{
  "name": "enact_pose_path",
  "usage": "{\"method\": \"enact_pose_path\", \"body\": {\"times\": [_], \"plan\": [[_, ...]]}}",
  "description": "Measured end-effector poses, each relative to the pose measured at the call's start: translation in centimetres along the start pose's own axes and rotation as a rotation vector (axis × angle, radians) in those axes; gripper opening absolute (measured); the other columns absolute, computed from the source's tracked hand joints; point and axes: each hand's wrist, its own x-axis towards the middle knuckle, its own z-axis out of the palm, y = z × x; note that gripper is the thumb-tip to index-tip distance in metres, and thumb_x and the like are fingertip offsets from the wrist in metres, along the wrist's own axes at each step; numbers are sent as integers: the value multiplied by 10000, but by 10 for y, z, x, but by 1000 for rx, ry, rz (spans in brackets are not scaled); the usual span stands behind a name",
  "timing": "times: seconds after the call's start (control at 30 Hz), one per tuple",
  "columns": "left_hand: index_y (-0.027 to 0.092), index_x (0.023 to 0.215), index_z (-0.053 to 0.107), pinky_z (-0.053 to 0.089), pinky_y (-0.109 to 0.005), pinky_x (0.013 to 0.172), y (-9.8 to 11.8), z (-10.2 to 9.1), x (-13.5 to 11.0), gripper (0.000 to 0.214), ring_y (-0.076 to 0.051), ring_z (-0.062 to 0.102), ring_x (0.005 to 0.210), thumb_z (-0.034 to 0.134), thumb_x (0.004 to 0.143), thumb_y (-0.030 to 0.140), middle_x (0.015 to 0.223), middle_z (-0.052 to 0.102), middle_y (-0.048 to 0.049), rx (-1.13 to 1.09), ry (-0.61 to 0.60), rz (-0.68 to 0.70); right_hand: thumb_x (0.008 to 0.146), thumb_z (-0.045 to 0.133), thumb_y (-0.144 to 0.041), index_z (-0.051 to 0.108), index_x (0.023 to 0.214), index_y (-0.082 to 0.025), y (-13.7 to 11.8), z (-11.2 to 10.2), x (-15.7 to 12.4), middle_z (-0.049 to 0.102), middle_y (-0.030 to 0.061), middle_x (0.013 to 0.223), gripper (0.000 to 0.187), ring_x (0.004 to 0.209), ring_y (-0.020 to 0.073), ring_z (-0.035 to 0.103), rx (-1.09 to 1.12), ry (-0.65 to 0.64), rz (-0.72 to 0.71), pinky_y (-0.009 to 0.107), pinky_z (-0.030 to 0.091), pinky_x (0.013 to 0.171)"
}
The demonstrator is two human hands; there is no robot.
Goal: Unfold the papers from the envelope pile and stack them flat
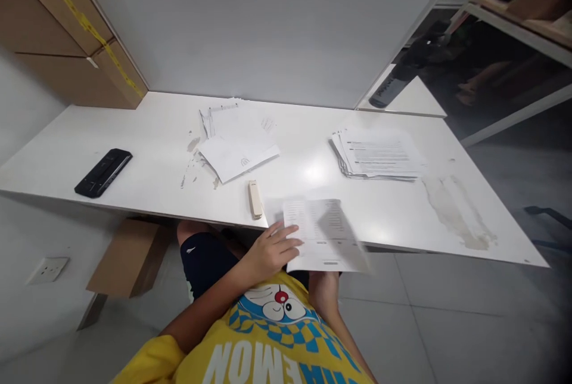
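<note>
Printed paper (324, 247) lies across the table's front edge, its lower part overhanging toward my lap. My left hand (272, 250) has its curved fingers over the paper's left edge, gripping it there; the thumb is out of sight. Beneath the lower edge of the paper is my right hand (324, 291), its fingers hidden by the sheet. A cream stapler (255, 200) rests on the table just beyond my left hand. Farther back, a loose pile of white papers (241, 148) is spread at uneven angles. To the right sits a neater stack of printed sheets (379, 154).
A black phone-like device (103, 173) lies on the white table (308, 157) at the left. Cardboard boxes (107, 77) stand at the back left, and another box (127, 259) is below the table. A grey panel (263, 26) borders the back; a dark bottle (391, 89) is behind right.
</note>
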Motion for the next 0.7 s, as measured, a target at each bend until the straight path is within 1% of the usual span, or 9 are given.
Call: {"method": "enact_pose_path", "body": {"times": [0.13,0.27,0.33,0.37,0.43,0.5,0.57,0.63,0.7], "plan": [[159,934,685,441,-500,1089,-12,3,5,318,-267,470,1357,406,890,11,1142,708,-104,81,26,-135,766,650,-390,645,1009,-267,-2,-10,0,659,4,866,272,818,179,625,220,18,80,344,541,753],[171,1093,675,391,-556,1117,-9,-3,-4,362,-283,378,1420,400,904,32,1255,664,-100,41,-49,-180,752,711,-394,639,1119,-282,-13,-11,3,669,47,1106,391,985,209,639,300,-155,110,361,543,827],[189,1213,633,369,-553,1129,-3,-7,-12,420,-278,352,1434,379,914,41,1306,638,-95,2,-71,-163,777,702,-443,621,1191,-272,-16,-7,7,654,65,1194,455,1071,232,624,287,-171,155,376,540,859],[197,1253,613,376,-540,1126,0,-8,-18,445,-273,359,1430,363,918,44,1312,633,-97,-18,-48,-174,781,705,-455,614,1216,-264,-16,-6,9,650,68,1219,484,1096,239,618,273,-145,182,383,538,876],[211,1227,633,428,-501,1084,5,-5,-33,434,-261,445,1369,345,934,70,1249,666,-105,-79,83,-271,767,727,-453,609,1244,-247,-16,-3,14,652,70,1236,533,1111,249,618,239,-74,215,399,534,905],[215,1041,700,507,-450,980,6,3,-50,351,-248,589,1189,367,959,139,1070,719,-104,-220,226,-433,753,743,-441,611,1257,-239,-15,-2,17,658,68,1235,559,1111,251,623,220,-38,216,409,529,932],[200,934,699,556,-397,854,5,14,-64,271,-227,660,985,435,967,247,937,719,-95,-457,240,-584,748,744,-438,616,1260,-238,-14,0,17,664,66,1227,565,1110,245,627,230,-34,199,411,515,964],[183,1063,667,570,-354,780,4,24,-66,268,-211,677,903,501,950,361,951,713,-99,-731,160,-670,739,749,-433,625,1256,-231,-13,3,14,678,71,1198,568,1098,241,634,240,-31,183,420,496,996],[177,1254,577,574,-346,786,3,30,-56,412,-218,685,942,510,943,438,1042,709,-120,-952,133,-718,731,752,-424,631,1252,-223,-13,7,10,693,80,1161,571,1085,246,639,235,-39,161,438,482,1011]]}}
